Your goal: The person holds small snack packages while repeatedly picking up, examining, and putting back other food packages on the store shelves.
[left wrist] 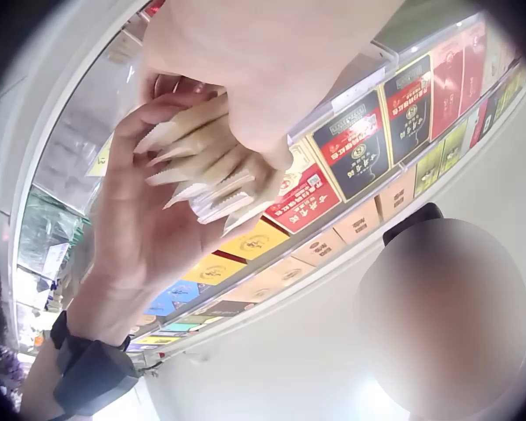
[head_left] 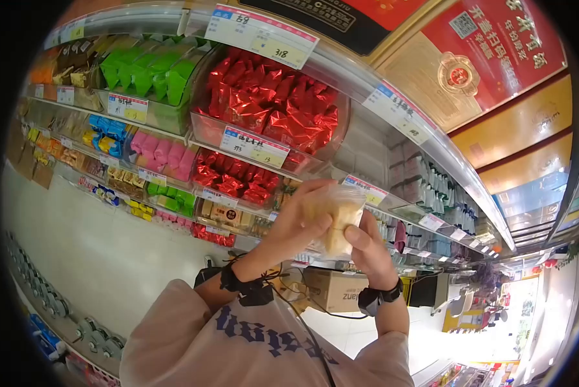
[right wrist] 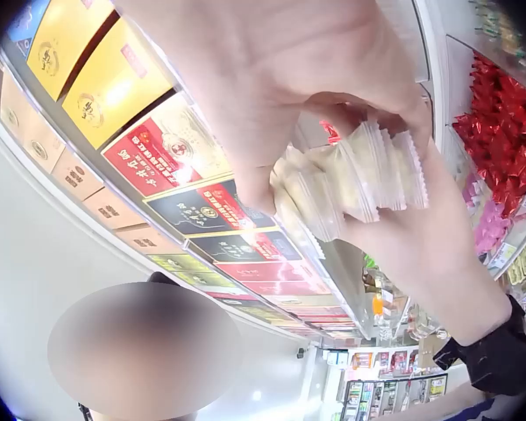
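A stack of several pale yellow snack packets point(head_left: 338, 227) in clear wrappers with crimped ends is held between both hands, in front of the shelves. The left hand point(head_left: 297, 222) grips the stack from its left side, thumb across the near face. From the other side the right hand point(head_left: 371, 253) pinches it, thumb at the lower right edge. In the left wrist view the crimped wrapper ends of the packets point(left wrist: 212, 171) fan out side by side. The right wrist view shows the packets point(right wrist: 337, 189) lined up between the hands; the hands partly hide them.
Behind the hands, shelf bins hold red foil-wrapped sweets point(head_left: 270, 97), green packets point(head_left: 151, 71) and pink packets point(head_left: 163, 155). A price label point(head_left: 256, 147) fronts the red bin. Boxes point(head_left: 518, 132) line an upper shelf. A cardboard box point(head_left: 335, 291) stands below.
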